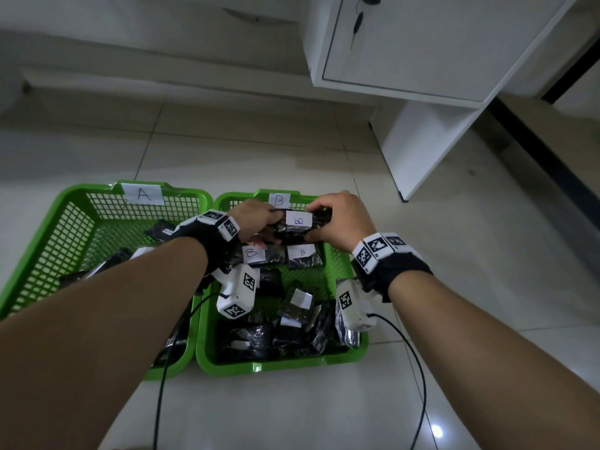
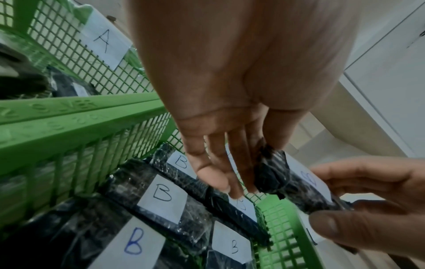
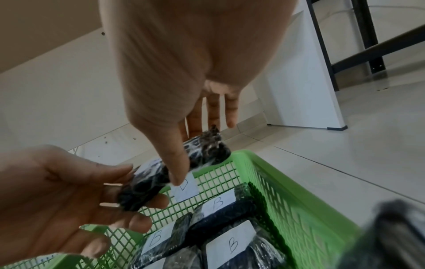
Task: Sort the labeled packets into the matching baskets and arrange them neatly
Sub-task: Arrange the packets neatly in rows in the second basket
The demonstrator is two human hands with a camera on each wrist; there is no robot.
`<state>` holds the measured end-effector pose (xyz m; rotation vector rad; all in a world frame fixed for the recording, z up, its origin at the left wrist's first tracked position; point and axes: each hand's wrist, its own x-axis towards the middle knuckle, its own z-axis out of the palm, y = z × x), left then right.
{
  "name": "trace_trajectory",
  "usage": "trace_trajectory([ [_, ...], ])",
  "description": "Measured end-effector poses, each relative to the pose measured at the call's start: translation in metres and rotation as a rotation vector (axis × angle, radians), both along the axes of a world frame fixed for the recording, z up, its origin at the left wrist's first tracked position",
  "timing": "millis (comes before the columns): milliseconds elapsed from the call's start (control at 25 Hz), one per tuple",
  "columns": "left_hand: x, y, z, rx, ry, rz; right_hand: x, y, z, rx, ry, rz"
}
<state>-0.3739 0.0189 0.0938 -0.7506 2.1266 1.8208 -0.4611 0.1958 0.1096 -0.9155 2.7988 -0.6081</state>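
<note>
The black plastic-wrapped packet point(image 1: 297, 225), bearing a white paper label with a handwritten blue "B", hangs above the far end of the right green basket point(image 1: 344, 254), pinched at its left end by the left hand point(image 1: 256, 222) and at its right end by the right hand point(image 1: 344, 219), thumbs and fingers curled round it. To the left, the green mesh basket point(image 1: 65, 228) tagged "A" point(image 1: 143, 193) holds a few dark packets. The right one, tagged "B" point(image 1: 280, 200), holds crinkly black packets point(image 1: 303, 256) with white "B" labels, lying flat side by side beneath the held packet.
</note>
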Motion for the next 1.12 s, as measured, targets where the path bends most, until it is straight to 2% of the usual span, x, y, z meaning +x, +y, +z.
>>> trace_trajectory([
  [40, 0.000, -0.001, -0.002, -0.038, 0.019, 0.041, -0.002, 0.001, 0.000, 0.032, 0.042, -0.020],
  [120, -0.001, -0.012, -0.011, -0.317, 0.071, 0.012, -0.007, 0.003, 0.000, 0.084, 0.106, -0.074],
  [200, 0.000, -0.019, -0.018, -0.643, 0.036, -0.159, -0.012, 0.005, 0.000, 0.151, 0.114, -0.139],
  [240, 0.001, -0.020, -0.023, -0.735, -0.007, -0.243, -0.013, 0.006, -0.001, 0.198, 0.111, -0.162],
  [360, 0.000, -0.015, -0.034, -0.909, -0.161, -0.464, -0.014, 0.002, -0.003, 0.311, 0.098, -0.156],
  [440, -0.002, -0.014, -0.034, -1.006, -0.272, -0.620, -0.012, -0.003, -0.005, 0.302, 0.077, -0.143],
  [560, -0.005, -0.015, -0.034, -0.992, -0.393, -0.773, -0.011, -0.011, -0.009, 0.275, 0.056, -0.134],
  [640, -0.003, -0.014, -0.031, -1.002, -0.386, -0.804, -0.012, -0.017, -0.011, 0.257, 0.046, -0.126],
  [720, 0.001, -0.018, -0.026, -1.045, -0.298, -0.705, -0.013, -0.026, -0.015, 0.252, 0.044, -0.113],
  [840, 0.009, -0.034, -0.017, -1.080, -0.043, -0.345, -0.011, -0.042, -0.017, 0.251, 0.055, -0.082],
  [920, 0.012, -0.046, -0.020, -1.117, 0.098, -0.177, -0.006, -0.054, -0.018, 0.275, 0.050, -0.014],
  [1120, 0.021, -0.057, -0.028, -0.989, 0.068, -0.009, 0.012, -0.092, -0.030, 0.322, 0.134, 0.185],
])
